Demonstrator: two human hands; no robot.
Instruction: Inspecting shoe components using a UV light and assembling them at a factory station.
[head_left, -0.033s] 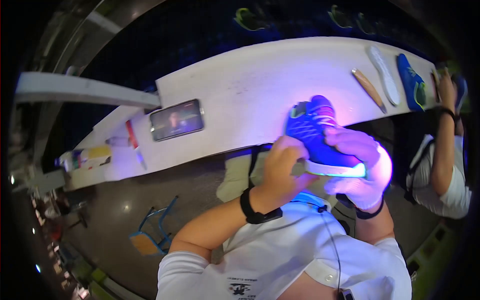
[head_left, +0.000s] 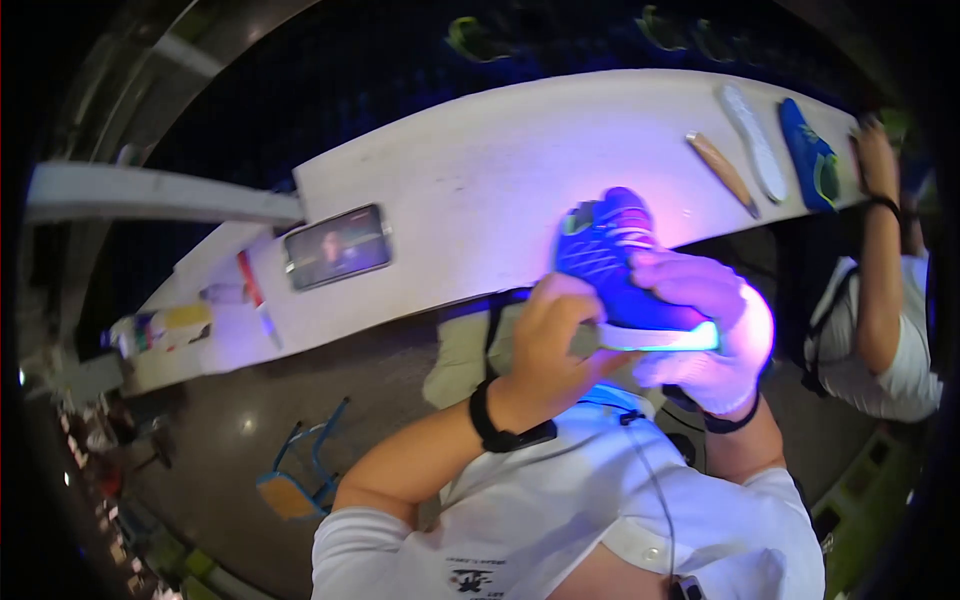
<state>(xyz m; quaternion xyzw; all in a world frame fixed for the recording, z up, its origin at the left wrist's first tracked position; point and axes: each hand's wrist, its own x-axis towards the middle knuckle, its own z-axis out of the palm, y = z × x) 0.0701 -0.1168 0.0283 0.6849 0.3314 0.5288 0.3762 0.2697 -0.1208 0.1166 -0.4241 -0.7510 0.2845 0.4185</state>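
Note:
A blue sneaker [head_left: 625,285] with pale laces and a white sole is held over the near edge of the white table, its toe end towards me. My bare left hand [head_left: 548,340] is closed on the sneaker's left side, fingers curled by the sole edge. My right hand [head_left: 722,325], in a white glove, grips the opposite side near the toe. Bright blue-violet light falls on that glove and the sole [head_left: 660,338]. Which fingertips press beneath the sneaker is hidden.
The white table [head_left: 470,150] carries a phone [head_left: 338,247] at left, beyond it a red-handled tool [head_left: 250,278]. To the right lie a wooden-handled tool [head_left: 722,172], a white sole [head_left: 752,142] and another blue shoe [head_left: 808,150]. A co-worker's arm [head_left: 880,230] reaches in there.
The whole view has shifted slightly, so the table and things appear a little further left. Both hands keep their hold on the sneaker.

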